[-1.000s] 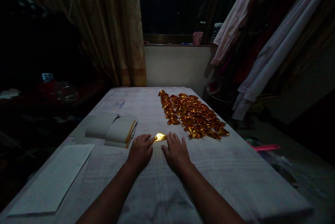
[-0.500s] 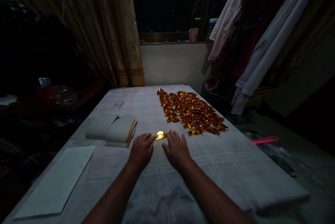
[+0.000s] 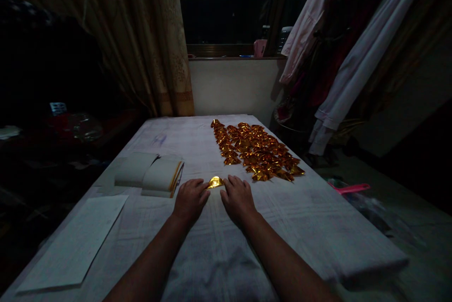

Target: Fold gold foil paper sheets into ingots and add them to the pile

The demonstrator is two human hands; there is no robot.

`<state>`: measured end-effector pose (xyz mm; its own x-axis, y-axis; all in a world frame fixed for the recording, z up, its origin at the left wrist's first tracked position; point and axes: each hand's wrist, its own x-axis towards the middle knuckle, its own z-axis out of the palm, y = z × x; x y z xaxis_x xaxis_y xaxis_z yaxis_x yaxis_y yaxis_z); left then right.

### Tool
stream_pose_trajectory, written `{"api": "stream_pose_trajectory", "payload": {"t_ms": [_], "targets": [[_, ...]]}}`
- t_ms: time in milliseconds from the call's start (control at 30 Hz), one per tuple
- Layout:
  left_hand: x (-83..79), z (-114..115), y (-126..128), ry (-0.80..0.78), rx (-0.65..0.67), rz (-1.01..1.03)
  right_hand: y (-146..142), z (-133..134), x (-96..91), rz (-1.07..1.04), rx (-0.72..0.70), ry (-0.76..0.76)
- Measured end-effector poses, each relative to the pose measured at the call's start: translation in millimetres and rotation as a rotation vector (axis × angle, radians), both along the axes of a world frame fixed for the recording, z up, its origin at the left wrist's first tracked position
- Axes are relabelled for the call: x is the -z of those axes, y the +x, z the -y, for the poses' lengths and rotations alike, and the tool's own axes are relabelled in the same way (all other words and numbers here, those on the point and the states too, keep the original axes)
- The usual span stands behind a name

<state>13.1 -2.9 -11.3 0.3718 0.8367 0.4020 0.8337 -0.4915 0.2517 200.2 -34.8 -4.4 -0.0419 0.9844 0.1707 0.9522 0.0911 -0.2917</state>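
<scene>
A small folded piece of gold foil paper (image 3: 215, 182), rounded along its top, lies between my hands low over the cloth-covered table (image 3: 197, 255). My left hand (image 3: 190, 197) grips its left end, thumb and fingers close together. At the opposite end, my right hand (image 3: 239, 197) holds it with thumb and fingertips. Ahead and to the right spreads a pile of folded gold foil pieces (image 3: 259, 147), with one row along its left side. Two stacks of paper, the left stack (image 3: 136, 170) and the right stack with gold edges (image 3: 161, 177), sit beyond my left hand.
A white sheet or board (image 3: 74, 243) lies at the table's left front. Hanging clothes (image 3: 339, 81) and a pink-handled item (image 3: 353, 188) are past the right edge. A curtain (image 3: 158, 48) and a window sill with a pink cup (image 3: 260, 48) stand behind the table.
My thumbs have shifted slightly and sit a bit farther from the foil's middle. The foil piece stays between both hands. The whole view has moved a little.
</scene>
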Motion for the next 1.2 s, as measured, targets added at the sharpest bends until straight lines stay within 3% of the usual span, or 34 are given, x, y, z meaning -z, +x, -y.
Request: {"api": "stream_pose_trajectory", "payload": {"t_ms": [267,1200], "targets": [[-3.9,-10,6,-0.013,0.006,0.021,5,-3,0.6,-0.009,-0.022,0.062],[-2.5,-6,6,-0.017,0.015,0.042,12,-10,4.5,-0.053,-0.036,0.074]]}}
